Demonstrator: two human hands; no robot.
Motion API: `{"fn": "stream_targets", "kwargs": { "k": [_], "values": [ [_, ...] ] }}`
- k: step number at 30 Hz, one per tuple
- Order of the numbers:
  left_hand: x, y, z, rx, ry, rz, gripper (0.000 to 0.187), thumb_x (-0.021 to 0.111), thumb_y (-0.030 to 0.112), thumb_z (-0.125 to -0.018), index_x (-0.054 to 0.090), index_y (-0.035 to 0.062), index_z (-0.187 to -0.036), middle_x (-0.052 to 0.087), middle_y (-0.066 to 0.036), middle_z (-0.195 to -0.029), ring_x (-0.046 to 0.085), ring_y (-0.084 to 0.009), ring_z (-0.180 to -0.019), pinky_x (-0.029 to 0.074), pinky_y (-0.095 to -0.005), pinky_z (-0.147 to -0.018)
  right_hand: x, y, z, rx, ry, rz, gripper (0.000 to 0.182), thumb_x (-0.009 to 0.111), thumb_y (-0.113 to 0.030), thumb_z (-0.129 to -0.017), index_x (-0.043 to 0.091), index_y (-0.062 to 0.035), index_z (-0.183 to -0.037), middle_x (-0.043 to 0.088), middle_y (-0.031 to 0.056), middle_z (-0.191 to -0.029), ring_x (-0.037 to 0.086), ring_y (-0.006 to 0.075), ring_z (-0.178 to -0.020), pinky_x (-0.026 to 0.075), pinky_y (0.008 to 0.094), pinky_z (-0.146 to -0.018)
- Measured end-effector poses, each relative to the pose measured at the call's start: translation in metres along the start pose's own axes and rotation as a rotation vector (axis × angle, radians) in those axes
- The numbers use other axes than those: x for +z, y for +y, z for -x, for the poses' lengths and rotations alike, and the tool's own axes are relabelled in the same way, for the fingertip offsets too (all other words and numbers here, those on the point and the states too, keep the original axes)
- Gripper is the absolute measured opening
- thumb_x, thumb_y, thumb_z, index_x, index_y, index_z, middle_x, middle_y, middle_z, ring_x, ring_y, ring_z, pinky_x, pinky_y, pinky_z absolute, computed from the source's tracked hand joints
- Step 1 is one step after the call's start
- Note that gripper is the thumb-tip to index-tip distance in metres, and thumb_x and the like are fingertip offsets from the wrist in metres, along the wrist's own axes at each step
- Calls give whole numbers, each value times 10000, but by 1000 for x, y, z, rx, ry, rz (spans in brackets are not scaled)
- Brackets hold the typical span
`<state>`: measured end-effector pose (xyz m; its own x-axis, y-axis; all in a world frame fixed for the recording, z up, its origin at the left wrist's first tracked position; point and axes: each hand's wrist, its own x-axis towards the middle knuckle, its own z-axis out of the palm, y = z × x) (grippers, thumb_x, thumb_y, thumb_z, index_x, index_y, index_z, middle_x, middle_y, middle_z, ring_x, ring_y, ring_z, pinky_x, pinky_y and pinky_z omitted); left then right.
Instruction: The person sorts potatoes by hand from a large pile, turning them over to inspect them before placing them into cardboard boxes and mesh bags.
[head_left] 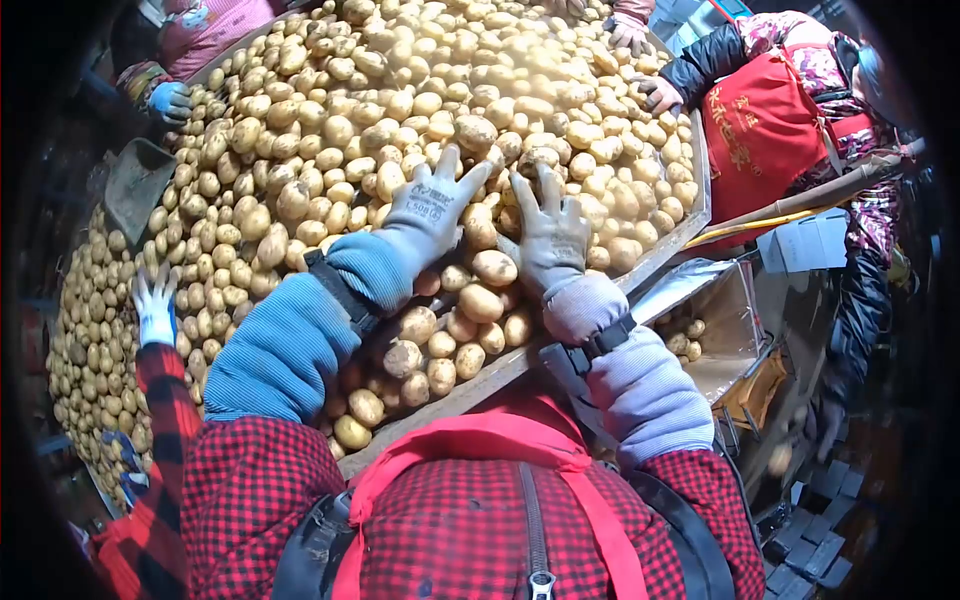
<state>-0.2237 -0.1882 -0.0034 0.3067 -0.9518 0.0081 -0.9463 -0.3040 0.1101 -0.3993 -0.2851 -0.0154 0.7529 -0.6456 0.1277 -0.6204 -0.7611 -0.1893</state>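
Observation:
A wide heap of potatoes (290, 200) fills the big table in front of me. My left hand (430, 208), in a grey-white work glove with print on its back, lies on the heap with its fingers spread. Beside it my right hand (555, 235), gloved alike, rests on the potatoes with fingers stretched apart; a brownish potato (541, 158) is at its fingertips. Another large potato (475, 133) is just beyond my left fingers. Between my wrists sit more loose ones, among them a potato (481, 303). What lies under my palms is hidden.
At the near right, a lined box (712, 335) holds some potatoes below the table's rim (668, 252). A scoop-like container (138, 190) lies on the heap at left. Co-workers' gloved hands (156, 310) reach in around the table; one wears a red apron (765, 140).

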Motion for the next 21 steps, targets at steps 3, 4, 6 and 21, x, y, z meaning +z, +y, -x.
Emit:
{"fn": "stream_targets", "kwargs": {
  "k": [3, 4, 6, 21],
  "values": [
    [-25, -4, -32, -43, -174, 96, 916, 793, 110, -744, 435, 332, -1558, 432, -204, -1515, 598, -459, -1182, 578, -523, -935, 0, 10, -17, -29, -41, -39, 967, 885, -453, -682, 472, -299, -1542, 385, 96, -1605, 539, 396, -1216, 500, 543, -996],
    [-20, -8, -38, -26, -159, 86, 948, 821, 121, -720, 437, 351, -1556, 424, -193, -1543, 594, -437, -1180, 584, -513, -912, 1, 15, -22, -74, -46, -101, 974, 889, -463, -675, 475, -292, -1540, 384, 95, -1605, 531, 400, -1234, 497, 552, -998],
    [-7, 1, -24, 28, -99, -32, 962, 827, 128, -712, 434, 362, -1559, 418, -189, -1555, 591, -420, -1177, 583, -509, -898, 10, 18, -20, -145, -43, -41, 990, 887, -487, -689, 444, -299, -1554, 319, 71, -1658, 412, 471, -1368, 487, 605, -954],
    [2, -4, -146, -112, -238, -44, 1116, 852, 147, -701, 287, 360, -1639, 141, -201, -1719, 273, -450, -1528, 397, -676, -1087, 33, 33, -121, -30, 18, -86, 939, 897, -504, -685, 508, -308, -1517, 248, 101, -1697, 303, 556, -1445, 469, 632, -1052]
  ]
}}
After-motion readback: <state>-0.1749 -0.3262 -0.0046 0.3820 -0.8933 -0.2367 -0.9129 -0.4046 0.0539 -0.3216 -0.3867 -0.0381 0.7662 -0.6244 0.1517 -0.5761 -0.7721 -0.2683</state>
